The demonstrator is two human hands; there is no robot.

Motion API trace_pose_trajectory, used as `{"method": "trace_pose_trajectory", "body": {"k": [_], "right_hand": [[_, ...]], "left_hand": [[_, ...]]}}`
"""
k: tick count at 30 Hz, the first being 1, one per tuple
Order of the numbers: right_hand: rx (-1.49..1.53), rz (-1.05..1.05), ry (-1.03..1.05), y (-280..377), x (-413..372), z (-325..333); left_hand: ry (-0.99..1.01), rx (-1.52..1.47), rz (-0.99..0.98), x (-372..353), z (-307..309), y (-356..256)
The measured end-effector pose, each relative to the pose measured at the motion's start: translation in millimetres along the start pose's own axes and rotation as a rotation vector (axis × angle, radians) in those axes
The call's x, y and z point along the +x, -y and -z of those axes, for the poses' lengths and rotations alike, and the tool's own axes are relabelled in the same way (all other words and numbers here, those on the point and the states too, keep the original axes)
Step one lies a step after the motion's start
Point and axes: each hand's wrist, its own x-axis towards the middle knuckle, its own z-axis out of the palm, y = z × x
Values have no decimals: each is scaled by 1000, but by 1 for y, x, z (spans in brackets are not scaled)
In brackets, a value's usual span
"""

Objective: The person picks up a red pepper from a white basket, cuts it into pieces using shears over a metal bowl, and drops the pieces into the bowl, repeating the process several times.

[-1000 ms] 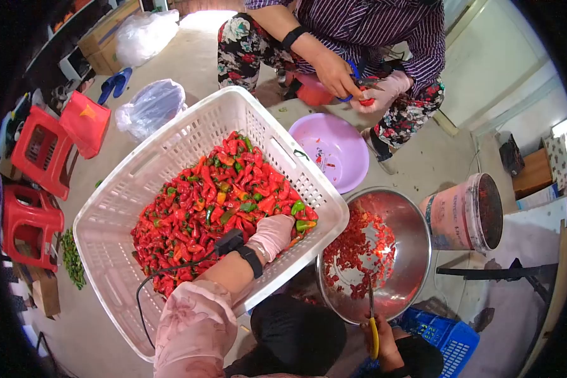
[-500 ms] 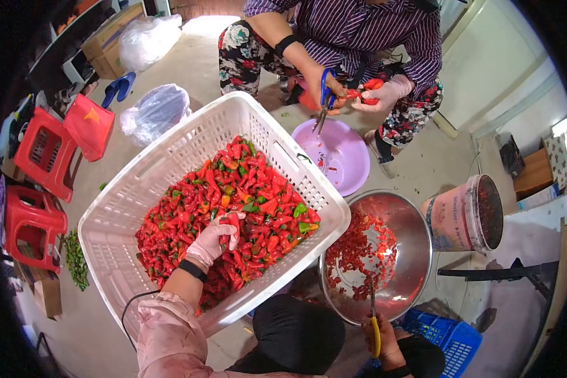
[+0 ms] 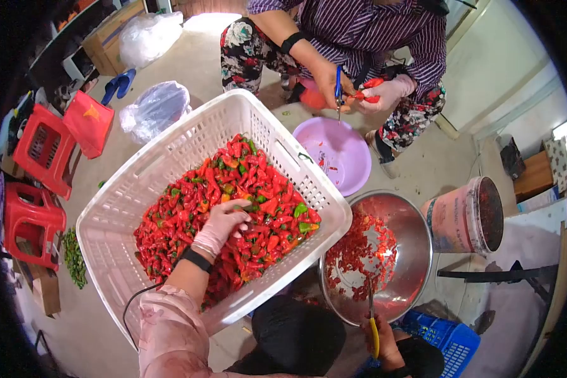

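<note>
Chillies (image 3: 258, 183), frame centre: my left hand (image 3: 223, 223) curled into heap, grip unclear; right hand (image 3: 387, 343) clasped scissors (image 3: 372, 318), bottom. Picking step, I judged; next needed one-pod pinch.

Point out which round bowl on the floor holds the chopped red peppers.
The steel bowl, right of the white basket; the purple basin beyond it holds only a few scraps.

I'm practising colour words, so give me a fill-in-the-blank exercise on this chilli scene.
The left hand reaches into a ____ basket of chillies.
The right hand holds scissors with ____ handles by the steel bowl.
The co-worker's scissors have ____ handles.
Missing words: white, yellow, blue.
</note>
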Motion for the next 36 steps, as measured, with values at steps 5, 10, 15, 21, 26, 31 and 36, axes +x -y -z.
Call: {"method": "trace_pose_trajectory", "body": {"k": [5,10,15,21,26,31,36], "right_hand": [[129,-24,27,20,-5,-9],[213,-154,46,17,-5,-10],[97,118,37,-21,9,-3],[190,-20,110,24,-12,-17],[62,39,59,15,-11,-21],[348,-112,60,8,4,-16],[94,-63,-2,52,-28,-43]], "left_hand": [[-280,1186,-524,42,-44,23],[-195,1550,-119,67,-58,21],[-155,1071,-343,45,-27,13],[26,119,178,-11,2,-9],[205,-263,272,-52,12,3],[175,-402,430,-94,29,42],[-160,-214,340,-116,56,49]]}}
